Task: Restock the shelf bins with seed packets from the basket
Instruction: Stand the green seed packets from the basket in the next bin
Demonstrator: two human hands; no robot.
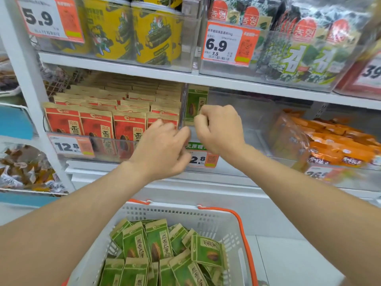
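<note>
here the placing step is in hand. the white metal shelf [144,73] carries a clear, hard-walled plastic bin [257,120], mostly bare. below it, the white perforated plastic basket [206,219] with orange handles holds a loose heap of flat green kraft-paper seed packets [158,244], matte and creased, some standing, some tipped. the neighbouring bin holds rows of red paper packets [97,124]. the left hand [160,149] is curled at the clear bin's front left corner; it is blurred, and i cannot tell whether it grips anything. the right hand [220,131], just beside it, has its fingers curled and seems to pinch the edge of one upright green paper packet [194,100] standing against the bin's left wall. next, i judge, the hands let go and reach down for more; thin packets like these may slump unless stood close together.
</note>
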